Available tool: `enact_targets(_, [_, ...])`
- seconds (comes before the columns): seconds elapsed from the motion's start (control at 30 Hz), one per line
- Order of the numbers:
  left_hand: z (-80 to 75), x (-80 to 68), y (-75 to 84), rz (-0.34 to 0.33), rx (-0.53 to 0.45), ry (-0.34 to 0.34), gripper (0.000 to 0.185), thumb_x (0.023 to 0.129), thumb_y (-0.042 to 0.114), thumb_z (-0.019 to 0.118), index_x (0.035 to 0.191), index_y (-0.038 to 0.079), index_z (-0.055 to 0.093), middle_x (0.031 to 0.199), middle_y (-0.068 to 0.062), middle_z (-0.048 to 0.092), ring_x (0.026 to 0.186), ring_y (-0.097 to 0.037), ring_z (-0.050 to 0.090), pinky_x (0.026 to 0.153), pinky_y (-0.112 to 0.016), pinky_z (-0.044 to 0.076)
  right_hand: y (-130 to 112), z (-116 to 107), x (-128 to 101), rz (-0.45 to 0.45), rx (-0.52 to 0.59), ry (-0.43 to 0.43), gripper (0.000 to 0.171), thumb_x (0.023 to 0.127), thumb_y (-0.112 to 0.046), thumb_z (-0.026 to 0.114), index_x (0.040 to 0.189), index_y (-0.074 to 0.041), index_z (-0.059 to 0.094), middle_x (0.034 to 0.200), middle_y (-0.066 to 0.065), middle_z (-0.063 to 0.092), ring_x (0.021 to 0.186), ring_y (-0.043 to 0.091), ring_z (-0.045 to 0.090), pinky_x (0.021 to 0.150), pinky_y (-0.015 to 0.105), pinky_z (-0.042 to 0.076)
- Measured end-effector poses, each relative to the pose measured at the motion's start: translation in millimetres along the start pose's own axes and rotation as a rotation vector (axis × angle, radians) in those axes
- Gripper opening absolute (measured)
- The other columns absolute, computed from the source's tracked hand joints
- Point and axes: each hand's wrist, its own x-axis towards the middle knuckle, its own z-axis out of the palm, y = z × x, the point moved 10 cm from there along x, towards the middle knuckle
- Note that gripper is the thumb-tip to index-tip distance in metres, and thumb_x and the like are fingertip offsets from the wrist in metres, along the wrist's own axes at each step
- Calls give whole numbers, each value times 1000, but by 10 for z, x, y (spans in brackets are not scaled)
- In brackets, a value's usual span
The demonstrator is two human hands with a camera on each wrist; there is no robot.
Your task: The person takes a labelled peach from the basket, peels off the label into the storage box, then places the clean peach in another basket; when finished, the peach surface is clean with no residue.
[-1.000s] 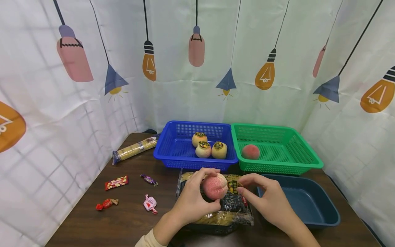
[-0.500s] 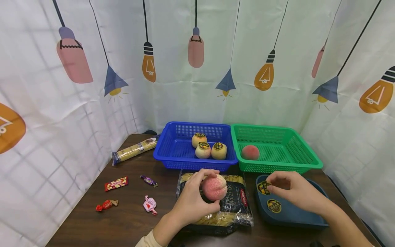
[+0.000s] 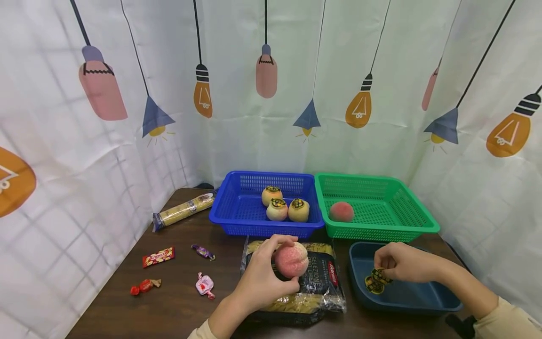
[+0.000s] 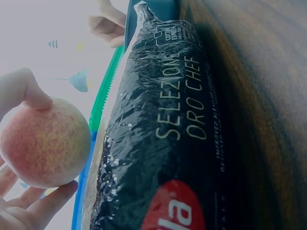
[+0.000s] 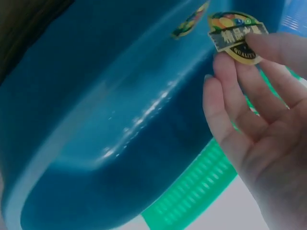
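Note:
My left hand (image 3: 271, 269) grips a pink peach (image 3: 292, 260) just above a black pasta bag (image 3: 315, 282); in the left wrist view the peach (image 4: 45, 143) sits between thumb and fingers beside the bag (image 4: 163, 129). My right hand (image 3: 387, 266) pinches a round yellow-black sticker (image 3: 379, 276) inside the dark blue tray (image 3: 423, 296), right above another sticker (image 3: 371, 285) lying there. The right wrist view shows the pinched sticker (image 5: 237, 37) at my fingertips (image 5: 225, 72), with the second sticker (image 5: 189, 24) on the tray (image 5: 96, 120).
A blue basket (image 3: 237, 212) holds three stickered peaches (image 3: 277, 209). The green basket (image 3: 381, 230) holds one bare peach (image 3: 341, 212). A long pasta packet (image 3: 183, 211) and several wrapped candies (image 3: 158, 256) lie at the left. Curtains close in three sides.
My right hand carried the sticker from beside the peach rightward, then down into the blue tray, close above the other sticker. The left hand kept the peach almost still.

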Motion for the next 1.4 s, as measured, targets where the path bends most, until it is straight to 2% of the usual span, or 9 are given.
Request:
enact_targets(0.13, [23, -31, -20, -13, 3, -6, 77, 74, 7, 97, 135, 38, 61, 148, 31, 61, 129, -10, 62, 99, -32, 60, 76, 85, 31, 8, 19, -75, 13, 104, 2, 65, 103, -6, 75, 83, 3, 70, 70, -2, 53, 61, 25, 48])
enact_targets(0.33, [48, -55, -40, -26, -6, -12, 76, 74, 6, 97, 134, 37, 61, 149, 31, 61, 130, -12, 61, 98, -32, 60, 143, 161, 79, 50, -57, -111, 11, 103, -2, 69, 98, -10, 76, 87, -1, 75, 72, -1, 61, 63, 25, 53])
enact_targets(0.63, [78, -75, -55, -36, -4, -23, 78, 74, 8, 97, 138, 37, 62, 149, 29, 60, 129, -12, 61, 96, -30, 61, 151, 245, 134, 28, -106, -87, 13, 102, -2, 71, 104, -13, 79, 93, -3, 77, 79, 1, 68, 67, 26, 58])
enact_targets(0.93, [32, -91, -52, -34, -12, -12, 80, 73, 5, 97, 137, 38, 62, 148, 29, 61, 129, -11, 63, 98, -30, 62, 164, 210, 41, 138, -216, -26, 23, 101, -13, 78, 123, -18, 78, 124, -1, 74, 98, 7, 67, 78, 30, 59])
enact_targets(1.0, [30, -83, -50, -31, -13, -11, 80, 73, 6, 97, 137, 38, 62, 148, 30, 62, 129, -10, 63, 99, -30, 62, 113, 166, -11, 122, -219, 0, 24, 103, -16, 78, 127, -18, 76, 128, 0, 73, 101, 7, 66, 80, 31, 59])
enact_targets(1.1, [27, -64, -40, -22, -12, -12, 79, 73, 6, 97, 137, 37, 62, 148, 30, 62, 129, -10, 63, 99, -30, 62, 7, 49, -69, 59, -164, 52, 22, 107, -20, 75, 129, -17, 75, 127, 2, 75, 100, 4, 68, 81, 29, 61])
enact_targets(1.2, [15, -31, -25, -5, -9, -8, 79, 72, 6, 97, 137, 35, 62, 148, 29, 62, 128, -10, 64, 98, -30, 62, -74, -177, -117, 0, -99, 153, 18, 109, -21, 73, 126, -16, 76, 120, 1, 78, 99, 6, 73, 81, 28, 63])
enact_targets(1.33, [4, 9, -6, 16, -11, -4, 79, 72, 5, 97, 137, 34, 62, 149, 27, 62, 129, -11, 64, 98, -30, 63, -56, -608, -245, 1, -118, 392, 12, 108, -20, 75, 118, -22, 79, 112, -4, 79, 99, 6, 74, 80, 27, 63])
enact_targets(1.4, [6, 16, -4, 17, -17, -7, 79, 73, 5, 97, 137, 34, 62, 149, 27, 62, 129, -11, 64, 98, -30, 63, 12, -818, -340, 27, -151, 528, 12, 106, -19, 77, 118, -23, 80, 114, -3, 79, 100, 0, 72, 81, 24, 63])
